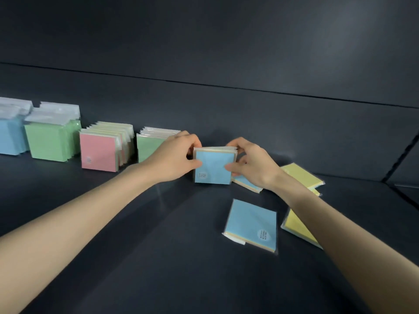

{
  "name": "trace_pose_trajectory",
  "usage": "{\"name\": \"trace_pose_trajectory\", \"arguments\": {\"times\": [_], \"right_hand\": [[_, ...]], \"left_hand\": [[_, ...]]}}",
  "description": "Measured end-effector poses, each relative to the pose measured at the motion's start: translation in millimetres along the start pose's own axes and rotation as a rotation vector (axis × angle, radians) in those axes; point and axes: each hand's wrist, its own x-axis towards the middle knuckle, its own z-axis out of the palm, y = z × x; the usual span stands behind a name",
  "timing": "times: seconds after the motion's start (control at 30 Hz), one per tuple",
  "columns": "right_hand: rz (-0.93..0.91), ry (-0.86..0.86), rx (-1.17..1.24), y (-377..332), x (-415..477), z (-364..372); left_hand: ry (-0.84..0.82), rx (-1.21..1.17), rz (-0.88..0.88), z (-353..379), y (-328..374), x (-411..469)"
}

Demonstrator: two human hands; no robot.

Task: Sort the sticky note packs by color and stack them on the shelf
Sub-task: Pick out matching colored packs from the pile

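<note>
Both hands hold one blue pack upright near the middle of the shelf, just right of the standing rows. The left hand pinches its left edge, thumb in front and fingers behind. The right hand pinches the right edge the same way. I cannot tell whether the pack's lower edge touches the shelf. Cream layers along its top suggest it may be more than one pack.

Toward the back edge, from the left end, stand a blue row, a green row, a pink row and a second green row. The left hand partly hides that last row.

A second blue pack lies flat under the right wrist and a third nearer the front edge. A yellow pack and another yellow lie beside the right forearm.

The step looks like squaring the blue and standing it as a new group. Next, the pack must stand firm without tipping. Then one hand can let go and fetch the nearest flat blue.
</note>
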Motion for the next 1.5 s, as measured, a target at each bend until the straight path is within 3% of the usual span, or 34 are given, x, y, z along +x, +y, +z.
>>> {"name": "trace_pose_trajectory", "arguments": {"times": [0.2, 0.33, 0.5, 0.73, 0.93, 1.27, 1.5], "right_hand": [[0.057, 0.069, 0.0, -3.7, 28.8, 11.5], [0.071, 0.053, 0.031, -8.7, 38.5, 12.7], [0.079, 0.115, 0.055, -2.0, 43.2, 10.3], [0.162, 0.16, 0.003, 13.0, 47.1, 15.3], [0.177, 0.064, 0.036, 11.3, 49.0, 10.3], [0.026, 0.222, -0.328, 19.5, 47.0, 22.6], [0.021, 0.162, -0.414, 12.5, 39.2, 10.0]], "left_hand": [[-0.045, 0.4, 0.13, -10.9, -15.2, 35.6], [-0.055, 0.501, 0.173, -18.7, -19.1, 47.9], [-0.039, 0.411, 0.19, -27.3, -17.1, 56.6], [-0.044, 0.461, 0.231, -6.6, -24.9, 59.6], [-0.016, 0.478, 0.25, -3.7, -27.7, 57.4], [0.036, 0.605, 0.301, 3.2, -28.9, 55.4], [0.07, 0.621, 0.303, 5.5, -22.6, 50.3]]}}
